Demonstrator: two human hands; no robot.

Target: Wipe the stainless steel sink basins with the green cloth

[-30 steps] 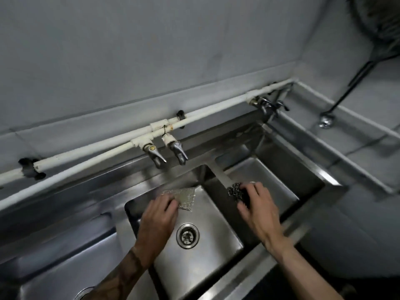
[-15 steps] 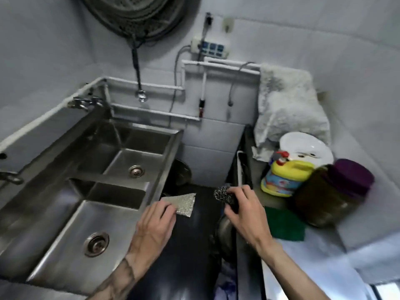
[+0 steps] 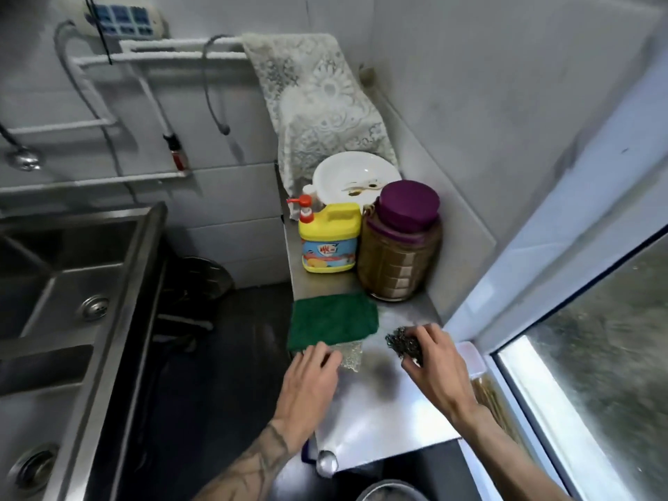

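The green cloth [image 3: 333, 320] lies flat on a steel shelf [image 3: 383, 414] to the right of the sink. My left hand [image 3: 311, 377] rests at the cloth's near edge, pressing a silvery mesh scrub pad [image 3: 351, 354] against the shelf. My right hand [image 3: 435, 367] hovers over the shelf, fingers closed on a dark steel wool ball [image 3: 403, 341]. The stainless steel sink basins [image 3: 47, 283] sit at the left, with two drains showing.
At the back of the shelf stand a yellow detergent bottle [image 3: 329, 240], a purple-lidded jar [image 3: 399, 244], a white bowl [image 3: 356, 179] and a lace cloth [image 3: 318, 103]. A window [image 3: 592, 356] is on the right. Pipes and a power strip run along the wall.
The view has swung right from the sink basins to the shelf. Both hands moved with it, carrying the mesh pad and the steel wool over to the shelf beside the green cloth.
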